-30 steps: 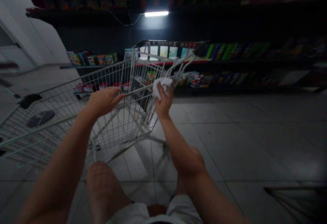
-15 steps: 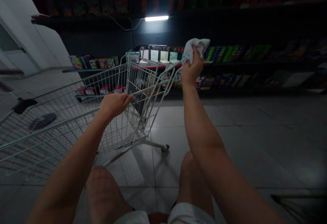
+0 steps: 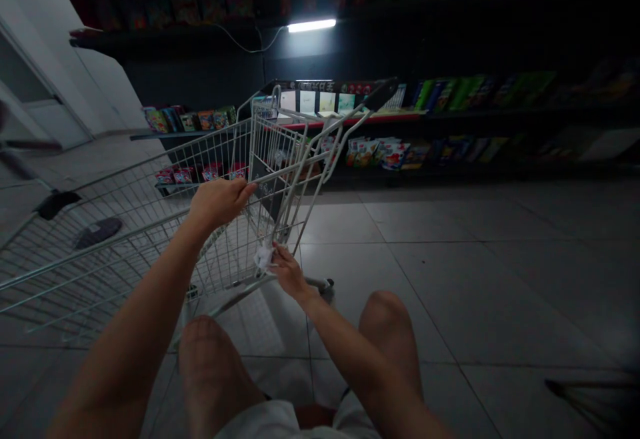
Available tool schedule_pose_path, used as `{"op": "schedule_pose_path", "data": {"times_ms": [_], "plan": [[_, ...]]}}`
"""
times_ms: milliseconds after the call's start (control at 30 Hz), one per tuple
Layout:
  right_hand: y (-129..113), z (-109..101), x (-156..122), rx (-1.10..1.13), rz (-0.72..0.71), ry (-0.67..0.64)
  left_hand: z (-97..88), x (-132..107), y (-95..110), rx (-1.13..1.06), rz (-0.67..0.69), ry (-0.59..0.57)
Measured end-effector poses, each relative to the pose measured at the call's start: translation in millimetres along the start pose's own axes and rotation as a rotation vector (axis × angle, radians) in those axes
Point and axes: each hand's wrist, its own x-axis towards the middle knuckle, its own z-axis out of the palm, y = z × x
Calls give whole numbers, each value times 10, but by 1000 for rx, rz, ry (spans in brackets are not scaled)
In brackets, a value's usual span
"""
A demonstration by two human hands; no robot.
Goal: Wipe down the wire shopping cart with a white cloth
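A white wire shopping cart point(image 3: 150, 205) stands on the tiled floor in front of me, tipped to the left of the view. My left hand point(image 3: 219, 200) is closed round the cart's top rail. Lower down, my right hand point(image 3: 289, 272) pinches a small white cloth point(image 3: 263, 257) against the cart's lower wire frame near its bottom corner. My bare knees show at the bottom of the view.
Dark store shelves point(image 3: 450, 115) with coloured packets run across the back under a lit tube lamp point(image 3: 311, 25). A dark slipper point(image 3: 97, 232) lies on the floor seen through the cart. A cart wheel point(image 3: 326, 285) rests by my right hand.
My right hand has come down with the cloth from the cart's raised front rim to its lower frame. My left hand has stayed on the top rail.
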Motion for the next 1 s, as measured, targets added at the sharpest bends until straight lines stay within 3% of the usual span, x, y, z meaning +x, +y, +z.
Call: {"op": "schedule_pose_path", "data": {"times_ms": [67,133,300,367,433,500,633,733,800,867,1000], "plan": [[45,19,-237,-32,-104,-50,-8,-36,-17,11,-13,-2],[68,-103,-268,-88,-175,-37,-22,-78,-30,18,-17,-18],[77,-683,387,-218,8,443,-62,-167,-52,16,-32,-50],[66,-772,631,-222,72,486,-72,-186,-59,13,-39,-55],[53,-684,673,-182,134,416,-78,-196,-63,12,-51,-66],[45,-453,491,-125,204,330,-78,-202,-63,12,-62,-79],[30,137,-226,-2,327,168,-63,-211,-56,19,-84,-69],[-25,460,-662,164,523,71,-55,-220,-46,0,-94,-66],[-95,569,-810,253,649,113,-54,-227,-42,-13,-90,-66],[-197,592,-868,398,702,240,-55,-233,-41,-18,-89,-56],[-488,489,-820,725,612,543,-55,-246,-49,-24,-92,-41]]}}
